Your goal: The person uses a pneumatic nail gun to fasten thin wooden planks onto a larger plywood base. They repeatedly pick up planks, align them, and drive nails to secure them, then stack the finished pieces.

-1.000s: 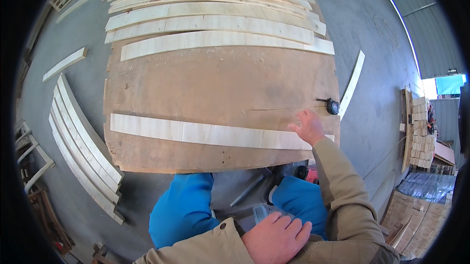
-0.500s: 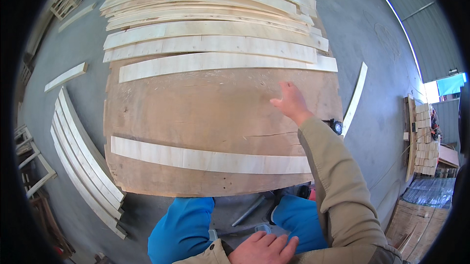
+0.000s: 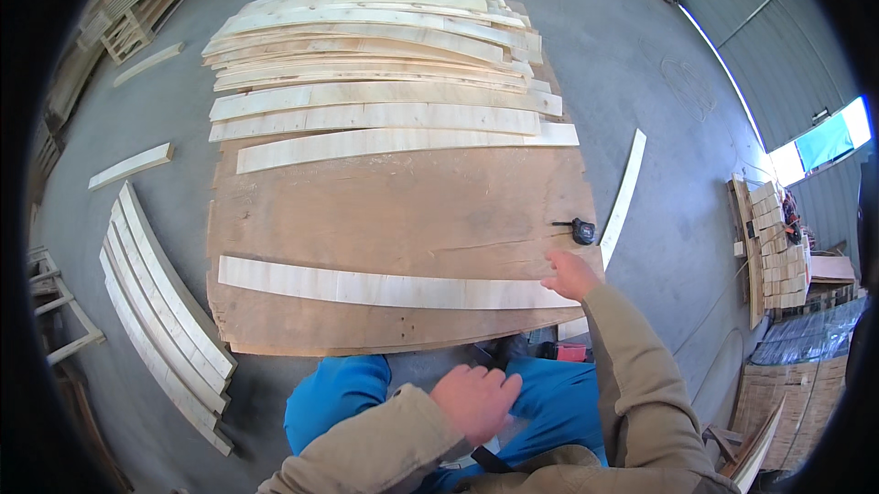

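Observation:
A long, gently curved pale wooden strip (image 3: 385, 289) lies across the near part of a brown wooden board table (image 3: 394, 210). My right hand (image 3: 571, 275) is over the strip's right end, thumb and forefinger apart. Whether its fingertips press on the wood cannot be made out. Just beyond that hand, near the right edge, sits a black tape measure (image 3: 581, 231). My left hand (image 3: 476, 402) hovers above my lap, short of the table's near edge, its fingers loosely bent and slightly apart, with nothing in them.
More curved strips (image 3: 375, 91) are layered over the table's far half. Several long curved pieces (image 3: 160, 311) lie on the floor at left, and one strip (image 3: 624, 192) is by the right edge. Stacked wood blocks (image 3: 778, 247) stand farther right. A red object (image 3: 563, 352) is below the near edge.
My right hand has come back from the middle of the table to the near strip's right end. My left hand has risen from my lap toward the table. The view has shifted.

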Action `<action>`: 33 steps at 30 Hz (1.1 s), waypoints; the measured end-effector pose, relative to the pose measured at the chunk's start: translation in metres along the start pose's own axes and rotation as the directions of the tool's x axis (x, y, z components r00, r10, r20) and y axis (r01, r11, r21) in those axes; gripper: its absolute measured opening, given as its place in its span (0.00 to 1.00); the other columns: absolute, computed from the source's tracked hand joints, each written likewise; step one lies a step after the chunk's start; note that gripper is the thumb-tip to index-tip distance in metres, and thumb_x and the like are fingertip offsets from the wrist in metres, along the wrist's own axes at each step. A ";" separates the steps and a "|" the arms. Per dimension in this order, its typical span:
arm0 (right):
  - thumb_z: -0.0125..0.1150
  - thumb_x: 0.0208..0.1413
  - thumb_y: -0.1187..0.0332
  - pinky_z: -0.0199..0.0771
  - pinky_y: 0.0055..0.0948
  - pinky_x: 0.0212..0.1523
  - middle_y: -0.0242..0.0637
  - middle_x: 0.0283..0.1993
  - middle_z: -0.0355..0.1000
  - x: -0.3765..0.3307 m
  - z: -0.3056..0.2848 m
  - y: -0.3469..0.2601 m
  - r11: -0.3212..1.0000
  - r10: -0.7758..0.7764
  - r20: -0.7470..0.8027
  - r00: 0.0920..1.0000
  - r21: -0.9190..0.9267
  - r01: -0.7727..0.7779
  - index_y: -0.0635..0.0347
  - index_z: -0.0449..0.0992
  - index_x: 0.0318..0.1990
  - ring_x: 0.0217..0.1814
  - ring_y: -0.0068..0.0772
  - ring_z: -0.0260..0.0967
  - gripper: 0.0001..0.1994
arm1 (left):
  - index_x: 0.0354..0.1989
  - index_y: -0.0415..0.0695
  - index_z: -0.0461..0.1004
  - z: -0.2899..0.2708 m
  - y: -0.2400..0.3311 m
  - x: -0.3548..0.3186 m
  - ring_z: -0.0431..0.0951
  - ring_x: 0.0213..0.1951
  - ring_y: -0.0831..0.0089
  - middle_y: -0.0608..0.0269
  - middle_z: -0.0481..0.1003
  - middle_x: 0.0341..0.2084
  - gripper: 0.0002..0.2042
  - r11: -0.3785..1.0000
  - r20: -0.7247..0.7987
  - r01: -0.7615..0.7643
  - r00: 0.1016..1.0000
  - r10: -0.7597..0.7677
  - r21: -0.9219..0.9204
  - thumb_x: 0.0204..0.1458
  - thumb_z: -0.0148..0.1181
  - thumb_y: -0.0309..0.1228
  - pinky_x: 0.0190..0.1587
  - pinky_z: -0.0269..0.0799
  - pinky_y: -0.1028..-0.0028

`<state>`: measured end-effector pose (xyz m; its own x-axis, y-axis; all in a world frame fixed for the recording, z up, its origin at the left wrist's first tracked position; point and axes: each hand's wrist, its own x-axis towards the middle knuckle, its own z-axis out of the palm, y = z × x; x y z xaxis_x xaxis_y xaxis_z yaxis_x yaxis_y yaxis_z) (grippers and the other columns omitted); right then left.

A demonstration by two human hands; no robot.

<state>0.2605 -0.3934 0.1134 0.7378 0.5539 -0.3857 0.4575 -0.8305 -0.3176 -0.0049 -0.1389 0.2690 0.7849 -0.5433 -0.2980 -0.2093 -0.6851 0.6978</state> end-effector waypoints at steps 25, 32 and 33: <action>0.74 0.55 0.64 0.78 0.44 0.52 0.51 0.45 0.80 -0.180 -0.014 -0.112 0.973 -0.011 -0.011 1.000 0.229 0.013 0.67 0.76 0.59 0.50 0.51 0.79 0.26 | 0.60 0.43 0.76 0.011 -0.044 0.005 0.81 0.53 0.50 0.49 0.81 0.52 0.27 0.978 -0.396 0.205 0.901 -0.175 0.033 0.53 0.71 0.43 0.57 0.77 0.57; 0.74 0.53 0.62 0.78 0.44 0.52 0.51 0.46 0.80 -0.222 -0.003 -0.107 0.923 -0.021 -0.134 0.991 0.377 0.071 0.67 0.76 0.59 0.51 0.52 0.79 0.28 | 0.59 0.40 0.77 0.053 -0.051 -0.072 0.84 0.48 0.56 0.50 0.81 0.49 0.26 0.967 -0.675 0.088 0.701 -0.231 -0.239 0.51 0.73 0.33 0.51 0.80 0.62; 0.74 0.53 0.63 0.78 0.44 0.50 0.51 0.45 0.80 -0.227 -0.002 -0.107 0.929 -0.046 -0.172 0.984 0.354 0.105 0.68 0.76 0.59 0.49 0.51 0.79 0.28 | 0.58 0.39 0.77 0.060 -0.046 -0.090 0.84 0.48 0.56 0.50 0.81 0.49 0.25 0.958 -0.714 0.045 0.657 -0.241 -0.283 0.51 0.73 0.32 0.51 0.81 0.62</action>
<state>0.0453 -0.4298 0.2367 0.7906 0.5730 -0.2160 0.3270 -0.6933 -0.6422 -0.1011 -0.0877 0.2243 0.9828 0.1549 0.1009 -0.0005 -0.5436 0.8393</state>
